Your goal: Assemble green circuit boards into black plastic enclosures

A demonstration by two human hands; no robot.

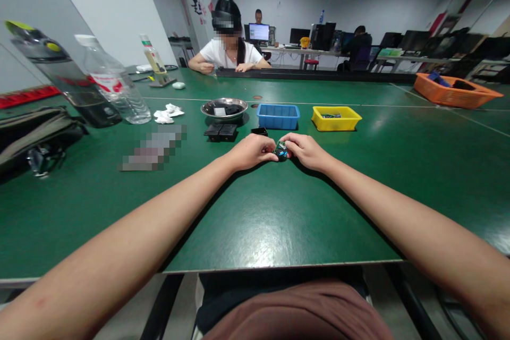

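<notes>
Between my two hands is a small circuit board (281,150) with green, blue and black parts, just above the green table. My left hand (255,151) pinches its left side, fingers closed. From the other side, my right hand (303,150) grips it with thumb and fingers together. Fingers cover much of the board, so its full shape is hidden. A small open black case (259,132) lies just beyond my left hand. Black rectangular cases (220,132) sit side by side farther left.
Behind my hands stand a steel bowl (224,110) of dark parts, a blue bin (278,117) and a yellow bin (337,118) with small parts. Bottles (115,82), tissues (169,113) and a bag (35,135) are at left. An orange basket (456,93) is far right. A person (230,53) sits opposite.
</notes>
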